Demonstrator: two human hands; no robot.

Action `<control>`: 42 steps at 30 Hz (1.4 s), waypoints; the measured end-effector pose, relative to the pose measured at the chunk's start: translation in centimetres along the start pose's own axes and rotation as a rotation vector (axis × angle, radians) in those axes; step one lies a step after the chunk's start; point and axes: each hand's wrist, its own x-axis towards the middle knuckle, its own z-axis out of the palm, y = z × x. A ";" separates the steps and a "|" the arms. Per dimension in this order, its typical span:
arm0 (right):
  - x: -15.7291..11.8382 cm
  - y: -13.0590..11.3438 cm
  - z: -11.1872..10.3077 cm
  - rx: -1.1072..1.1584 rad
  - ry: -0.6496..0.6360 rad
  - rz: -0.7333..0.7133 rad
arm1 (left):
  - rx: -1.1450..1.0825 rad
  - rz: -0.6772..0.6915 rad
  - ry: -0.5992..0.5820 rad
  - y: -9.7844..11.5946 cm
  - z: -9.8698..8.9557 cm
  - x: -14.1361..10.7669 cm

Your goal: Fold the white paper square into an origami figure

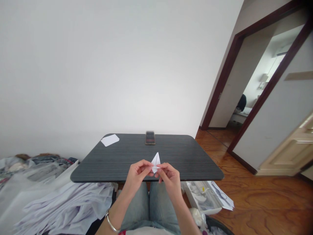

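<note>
A small piece of folded white paper (156,159), diamond-like with a sharp tip pointing away from me, is held over the front edge of the dark table (117,163). My left hand (140,171) pinches its left side between thumb and fingers. On the opposite side, my right hand (168,175) grips the paper the same way, thumb close to the centre. Both hands are closed, and the fingertips cover the paper's side corners.
White paper sheets (110,140) lie at the table's back left corner. A phone (150,137) rests near the back edge by the wall. White cloth (70,205) is heaped at the left, and an open white box (202,197) sits below the table's right side.
</note>
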 end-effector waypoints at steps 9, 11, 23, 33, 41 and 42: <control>-0.1 -0.9 -0.1 0.032 -0.060 -0.055 | -0.024 -0.012 -0.044 0.1 -0.1 -0.1; -0.1 -0.9 -0.1 -0.001 -0.049 -0.050 | -0.035 -0.018 -0.052 0.1 -0.1 -0.2; 0.0 0.5 -0.2 -0.031 0.011 -0.008 | 0.013 -0.018 0.028 -0.6 0.0 0.3; 0.0 0.1 0.1 -0.020 -0.003 -0.027 | 0.030 0.098 0.020 -1.3 0.3 0.2; 0.3 0.4 -0.2 -0.094 0.068 -0.013 | 0.129 0.078 0.012 -1.6 0.1 0.3; 0.3 0.4 -0.3 -0.124 0.057 -0.008 | 0.180 0.099 0.037 -1.6 0.2 0.2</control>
